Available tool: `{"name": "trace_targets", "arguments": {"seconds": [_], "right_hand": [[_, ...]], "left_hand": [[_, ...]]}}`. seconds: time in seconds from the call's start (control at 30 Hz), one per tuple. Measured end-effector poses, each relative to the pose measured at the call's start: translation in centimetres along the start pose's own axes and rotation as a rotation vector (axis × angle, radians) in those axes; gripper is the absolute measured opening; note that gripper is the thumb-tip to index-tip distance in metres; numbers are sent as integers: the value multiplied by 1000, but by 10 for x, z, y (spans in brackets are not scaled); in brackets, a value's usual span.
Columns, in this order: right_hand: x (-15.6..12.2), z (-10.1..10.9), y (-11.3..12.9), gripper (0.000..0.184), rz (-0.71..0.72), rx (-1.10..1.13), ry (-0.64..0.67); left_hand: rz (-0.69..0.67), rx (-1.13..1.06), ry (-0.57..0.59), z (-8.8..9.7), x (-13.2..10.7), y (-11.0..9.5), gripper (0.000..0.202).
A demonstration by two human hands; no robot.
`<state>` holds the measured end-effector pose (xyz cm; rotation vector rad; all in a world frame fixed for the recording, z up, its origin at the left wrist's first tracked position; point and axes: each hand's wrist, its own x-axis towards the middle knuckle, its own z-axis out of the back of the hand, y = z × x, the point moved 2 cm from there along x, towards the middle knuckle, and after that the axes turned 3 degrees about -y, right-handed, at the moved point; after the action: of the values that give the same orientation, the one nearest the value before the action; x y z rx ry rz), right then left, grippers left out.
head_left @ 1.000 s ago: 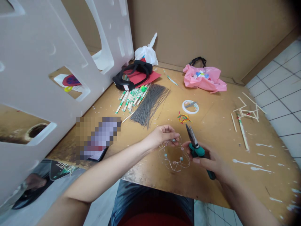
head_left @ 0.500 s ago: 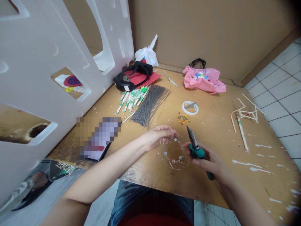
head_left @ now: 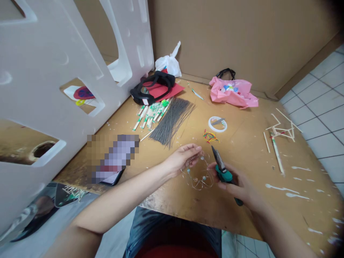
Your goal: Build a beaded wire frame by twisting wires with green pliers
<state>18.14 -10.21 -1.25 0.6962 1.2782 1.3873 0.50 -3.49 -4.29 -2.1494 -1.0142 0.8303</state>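
Between my hands is a loop of thin silvery wire strung with several small clear and bluish beads (head_left: 204, 178). My left hand (head_left: 186, 157) pinches its upper left edge between thumb and fingers. My right hand (head_left: 236, 181) is wrapped round green-handled pliers (head_left: 224, 173), whose dark jaws point up and away from me, slightly parted and with nothing between them. A fingertip of that hand reaches the right side of the wire loop. Beyond the loop lie coloured rubber bands (head_left: 211, 136) and a white ring-shaped dish (head_left: 217, 124) holding small pieces.
Grey wire strips (head_left: 173, 122) lie beside wrapped chopsticks (head_left: 152, 113). A black headset (head_left: 153, 87) rests on red paper. A phone (head_left: 115, 175) lies left, a pink bag (head_left: 232, 93) at the back, a stick frame (head_left: 282, 129) at right. A white plastic panel (head_left: 80, 43) stands left.
The beaded wire loop has tilted and shifted slightly up and left in my hands. The pliers have moved a little to the left with my right hand.
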Motion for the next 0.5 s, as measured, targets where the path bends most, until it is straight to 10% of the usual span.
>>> {"name": "trace_targets", "arguments": {"seconds": [0.5], "right_hand": [[-4, 13, 11, 36, 199, -427, -75]], "left_hand": [[-65, 142, 21, 0, -2, 0, 34]]}}
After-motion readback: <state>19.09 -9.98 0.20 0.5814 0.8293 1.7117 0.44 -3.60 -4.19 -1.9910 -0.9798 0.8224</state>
